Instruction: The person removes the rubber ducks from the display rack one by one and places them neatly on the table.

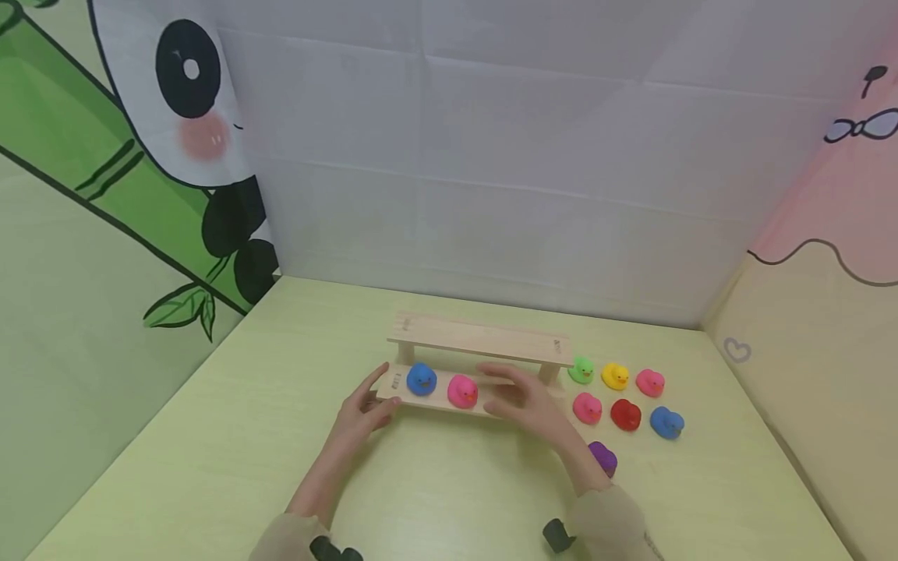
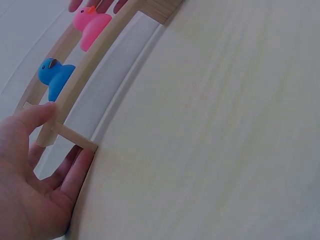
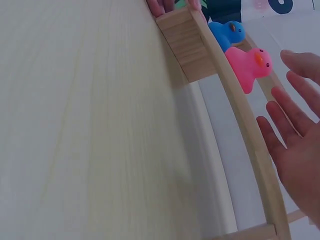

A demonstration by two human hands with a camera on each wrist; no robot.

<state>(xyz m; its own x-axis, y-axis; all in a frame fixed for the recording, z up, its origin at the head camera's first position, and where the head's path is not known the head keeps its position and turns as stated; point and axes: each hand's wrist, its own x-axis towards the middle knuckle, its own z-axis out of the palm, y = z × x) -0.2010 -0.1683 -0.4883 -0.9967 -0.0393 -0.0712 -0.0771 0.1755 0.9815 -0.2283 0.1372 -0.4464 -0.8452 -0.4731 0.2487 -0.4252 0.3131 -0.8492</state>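
A two-step wooden stand [image 1: 484, 337] bears a blue rubber duck [image 1: 422, 379] and a pink rubber duck [image 1: 462, 392] side by side on its lower board. At the left end of that board, my left hand [image 1: 361, 413] grips the stand. The left wrist view shows its thumb [image 2: 39, 114] on the board edge and the other fingers around the end support. My right hand [image 1: 533, 405] is over the lower board just right of the pink duck. Its fingers [image 3: 292, 117] are spread, apart from the duck, and hold nothing.
Right of the stand lie several loose rubber ducks: green [image 1: 581, 370], yellow [image 1: 615, 376], two pink, red [image 1: 626, 415] and blue [image 1: 667, 422]. A purple duck [image 1: 603, 458] is partly hidden by my right forearm. Behind the table [image 1: 210, 452] hangs a pale cloth [image 1: 491, 171].
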